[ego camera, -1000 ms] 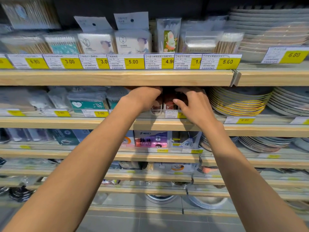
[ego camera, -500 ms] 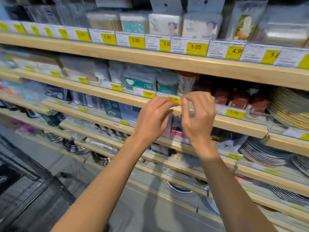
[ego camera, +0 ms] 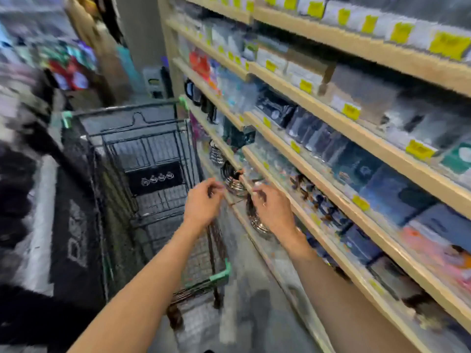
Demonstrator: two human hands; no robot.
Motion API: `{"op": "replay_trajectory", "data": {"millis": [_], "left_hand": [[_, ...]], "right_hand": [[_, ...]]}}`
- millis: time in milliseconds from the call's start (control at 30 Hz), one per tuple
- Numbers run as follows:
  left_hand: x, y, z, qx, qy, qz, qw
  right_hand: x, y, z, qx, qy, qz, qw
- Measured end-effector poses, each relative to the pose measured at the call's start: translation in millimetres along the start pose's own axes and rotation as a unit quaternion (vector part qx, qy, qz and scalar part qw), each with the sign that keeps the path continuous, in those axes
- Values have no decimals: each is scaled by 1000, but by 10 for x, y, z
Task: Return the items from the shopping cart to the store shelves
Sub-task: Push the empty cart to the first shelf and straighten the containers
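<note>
The picture is blurred by motion. A dark wire shopping cart [ego camera: 142, 159] with green corner guards stands to the left of the wooden store shelves [ego camera: 318, 113]. My left hand [ego camera: 204, 203] hovers over the cart's near right corner, fingers loosely curled, holding nothing. My right hand [ego camera: 271, 208] is beside it, in front of the lower shelf edges, fingers also loosely curled and empty. Both hands are away from the shelf goods. A black item with small white figures [ego camera: 155, 178] lies against the cart's far wall.
The shelves run along the right, packed with boxed goods and yellow price tags [ego camera: 448, 44]. Metal pieces [ego camera: 234, 184] sit on the lower shelves near my hands. A grey pillar [ego camera: 137, 34] and more goods stand at the back left. A dark bag [ego camera: 74, 225] is at left.
My view has swung left and down from the shelf to the cart. Both hands have pulled back from the shelf edge and dropped lower, over the cart's corner.
</note>
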State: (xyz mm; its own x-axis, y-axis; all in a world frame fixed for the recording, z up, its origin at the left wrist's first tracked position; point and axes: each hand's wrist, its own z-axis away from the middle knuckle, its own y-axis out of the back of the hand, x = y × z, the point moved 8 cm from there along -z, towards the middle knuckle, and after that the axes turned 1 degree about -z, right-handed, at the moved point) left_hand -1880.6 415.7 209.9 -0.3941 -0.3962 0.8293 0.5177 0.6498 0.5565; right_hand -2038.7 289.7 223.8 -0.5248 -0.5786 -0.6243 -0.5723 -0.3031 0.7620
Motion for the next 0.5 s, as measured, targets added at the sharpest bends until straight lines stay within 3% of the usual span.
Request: {"op": "replay_trajectory", "data": {"millis": [100, 267, 367, 500], "left_hand": [[-1272, 660, 193, 84, 190, -13, 978], [-2799, 1395, 1048, 133, 421, -135, 887], [-3290, 1551, 1286, 93, 480, -152, 859], [-3714, 1270, 1215, -85, 496, -147, 851]], "right_hand": [[43, -1056, 61, -147, -65, 33, 986], [302, -2193, 416, -293, -159, 136, 933], [339, -2552, 454, -326, -183, 148, 915], [192, -2957, 372, -343, -141, 161, 915]]}}
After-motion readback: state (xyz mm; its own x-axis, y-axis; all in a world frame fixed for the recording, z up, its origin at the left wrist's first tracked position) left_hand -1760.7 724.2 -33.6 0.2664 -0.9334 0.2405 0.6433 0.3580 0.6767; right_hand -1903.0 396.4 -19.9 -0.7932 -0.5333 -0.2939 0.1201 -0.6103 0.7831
